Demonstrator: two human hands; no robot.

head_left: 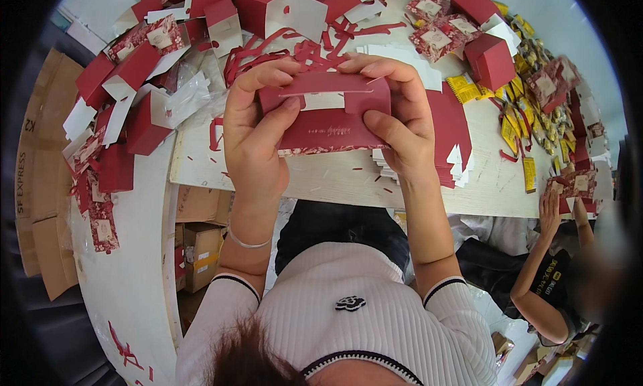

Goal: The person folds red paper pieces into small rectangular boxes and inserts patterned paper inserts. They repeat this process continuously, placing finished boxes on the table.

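Between my two hands, raised above the table, is a red gift box with a patterned lower edge and a pale slot-like opening near its top. My left hand grips its left end, thumb pressed on the front face and fingers curled over the top. On the other end my right hand holds it the same way, thumb on the front. Behind the box lies a heap of red ribbons. Beside my right hand is a stack of flat red and white box blanks.
Folded red boxes pile up at the left and back. Yellow-wrapped packets lie at the right. A co-worker's hands handle a patterned box at the far right. Cardboard cartons stand under the table, which has ribbon scraps on it.
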